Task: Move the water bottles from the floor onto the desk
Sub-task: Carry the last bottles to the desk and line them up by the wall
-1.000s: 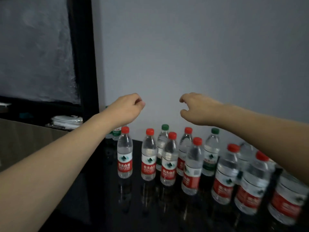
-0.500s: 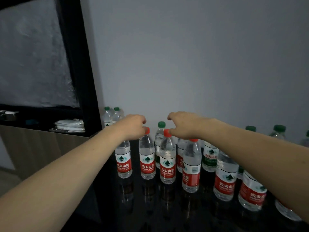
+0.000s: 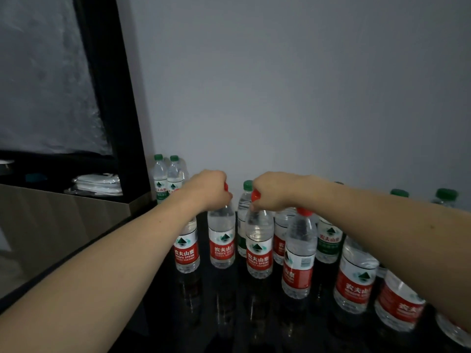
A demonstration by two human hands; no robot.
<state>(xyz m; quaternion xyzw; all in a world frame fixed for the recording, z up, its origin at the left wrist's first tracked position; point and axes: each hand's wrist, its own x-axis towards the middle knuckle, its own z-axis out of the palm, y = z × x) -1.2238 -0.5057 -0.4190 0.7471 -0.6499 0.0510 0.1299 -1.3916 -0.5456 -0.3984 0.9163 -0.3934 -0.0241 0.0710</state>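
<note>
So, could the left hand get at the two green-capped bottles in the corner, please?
Probably not right now: the left hand is gripping a red-capped bottle by its neck. Otherwise the green-capped pair stands unobstructed just behind it.

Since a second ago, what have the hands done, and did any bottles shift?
Both hands came down: the left hand now grips the cap of one red-label bottle, the right hand another's. The other bottles appear to stand as before.

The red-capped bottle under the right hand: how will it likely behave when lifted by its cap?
The bottle looks full, so probably heavy for its size. The right hand grips only the cap, so it may swing. Its thin clear wall likely flexes if squeezed.
</note>
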